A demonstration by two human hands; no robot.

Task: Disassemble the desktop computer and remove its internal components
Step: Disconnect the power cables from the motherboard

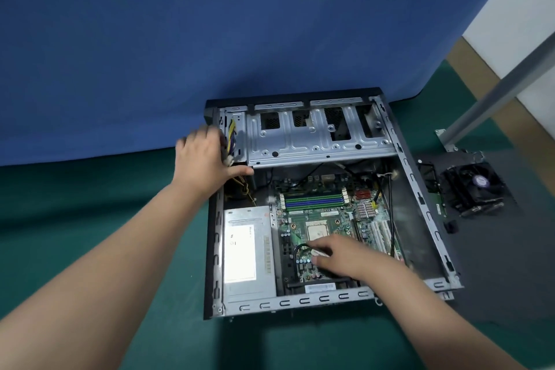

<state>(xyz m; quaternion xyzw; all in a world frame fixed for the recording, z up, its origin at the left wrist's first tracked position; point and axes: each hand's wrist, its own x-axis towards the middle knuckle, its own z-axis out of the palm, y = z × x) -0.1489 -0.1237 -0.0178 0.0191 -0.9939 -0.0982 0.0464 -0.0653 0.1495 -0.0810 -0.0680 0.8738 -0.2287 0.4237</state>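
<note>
Bare steel and green circuit board, stiff but fragile: best handled by edges and connector housings, never by tugging wires or pressing on chips. Right hand [339, 255] low over the motherboard [318, 219], fingers curled toward a black cable [300, 249] and a pale connector just beside the bare processor socket [318, 231]; looks like a pinch on the plug, though whether actually gripped cannot be told. Left hand [207, 156] farther out at the far-left corner of the computer case [420, 198], fingers loosely spread, thumb out along the lower edge of the drive cage [315, 135], touching or just beside a bundle of yellow, purple and white wires [231, 141]; a real hold cannot be told through the blur. Between both forearms, the grey power supply [249, 252], probably heavy, better lifted by its metal sides once unplugged. Beyond the right hand, well outside the case, a cooler fan [477, 186] on a dark mat [510, 249], apparently out already. Underneath everything, green table covering [90, 219].
</note>
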